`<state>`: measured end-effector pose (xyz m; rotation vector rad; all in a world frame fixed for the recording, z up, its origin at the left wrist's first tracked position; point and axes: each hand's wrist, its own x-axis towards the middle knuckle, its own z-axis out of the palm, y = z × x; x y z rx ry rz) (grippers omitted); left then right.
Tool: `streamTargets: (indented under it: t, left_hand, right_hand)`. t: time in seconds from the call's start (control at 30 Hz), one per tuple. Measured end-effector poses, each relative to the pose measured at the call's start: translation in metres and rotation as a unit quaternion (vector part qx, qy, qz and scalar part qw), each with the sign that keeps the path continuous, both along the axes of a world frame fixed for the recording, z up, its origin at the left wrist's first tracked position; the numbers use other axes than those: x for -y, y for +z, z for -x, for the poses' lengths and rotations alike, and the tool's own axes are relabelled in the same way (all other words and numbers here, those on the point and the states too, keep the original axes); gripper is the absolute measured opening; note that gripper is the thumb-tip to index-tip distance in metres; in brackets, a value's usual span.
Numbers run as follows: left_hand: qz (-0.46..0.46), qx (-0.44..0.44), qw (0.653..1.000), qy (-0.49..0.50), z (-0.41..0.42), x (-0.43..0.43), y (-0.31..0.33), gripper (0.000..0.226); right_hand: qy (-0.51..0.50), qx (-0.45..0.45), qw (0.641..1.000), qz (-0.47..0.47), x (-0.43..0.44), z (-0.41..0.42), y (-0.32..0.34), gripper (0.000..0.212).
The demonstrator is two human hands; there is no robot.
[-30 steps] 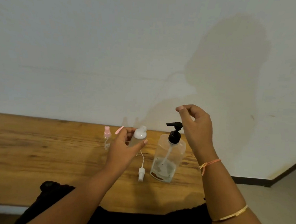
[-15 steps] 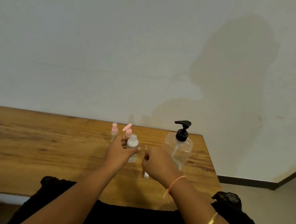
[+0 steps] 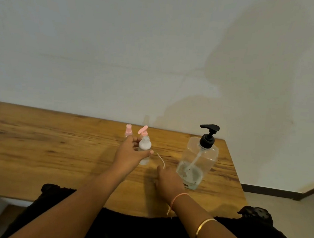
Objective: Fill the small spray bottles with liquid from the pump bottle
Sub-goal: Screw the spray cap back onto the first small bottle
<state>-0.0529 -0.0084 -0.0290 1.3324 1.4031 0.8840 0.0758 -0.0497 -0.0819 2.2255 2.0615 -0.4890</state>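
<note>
The long brown wooden bench (image 3: 57,149) looks smooth and dull, with dark grain lines. The big clear plastic pump bottle (image 3: 199,159) is shiny. The small clear plastic spray bottle (image 3: 144,146) and the thin white plastic tube (image 3: 160,159) look smooth. The thin gold metal bangle (image 3: 203,223) shines. The white painted wall (image 3: 120,51) is dull.

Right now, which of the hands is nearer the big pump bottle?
The right. The right hand pinches the spray top just beside the pump bottle; the left hand grips the small white bottle farther to its left.
</note>
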Motion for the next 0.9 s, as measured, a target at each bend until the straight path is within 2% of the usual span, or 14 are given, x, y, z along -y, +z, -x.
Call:
streamTargets:
  t: [0.1,0.2,0.3,0.47,0.63,0.9]
  left_hand:
    - [-0.009,0.003,1.000,0.002,-0.001,0.000,0.001,0.050]
    - [-0.025,0.002,1.000,0.005,-0.002,0.000,0.002,0.045]
    - [-0.051,0.002,0.999,0.003,-0.004,0.001,0.007,0.043]
    - [-0.083,-0.005,0.996,0.026,-0.010,0.000,0.017,0.041]
    - [-0.116,-0.020,0.991,0.059,-0.015,-0.002,0.023,0.039]
    - [-0.121,-0.018,0.991,0.051,-0.029,0.002,0.025,0.040]
  right_hand:
    - [-0.033,-0.058,0.997,-0.027,0.001,0.003,0.019,0.022]
    - [-0.057,-0.122,0.985,-0.104,0.006,0.001,0.063,0.038]
    - [-0.052,-0.143,0.973,-0.176,0.021,-0.006,0.106,0.037]
    - [-0.027,-0.115,0.964,-0.239,0.039,-0.012,0.140,0.030]
    - [-0.035,-0.055,0.968,-0.243,0.045,-0.014,0.145,0.032]
    - [-0.036,0.002,0.970,-0.239,0.047,-0.021,0.154,0.032]
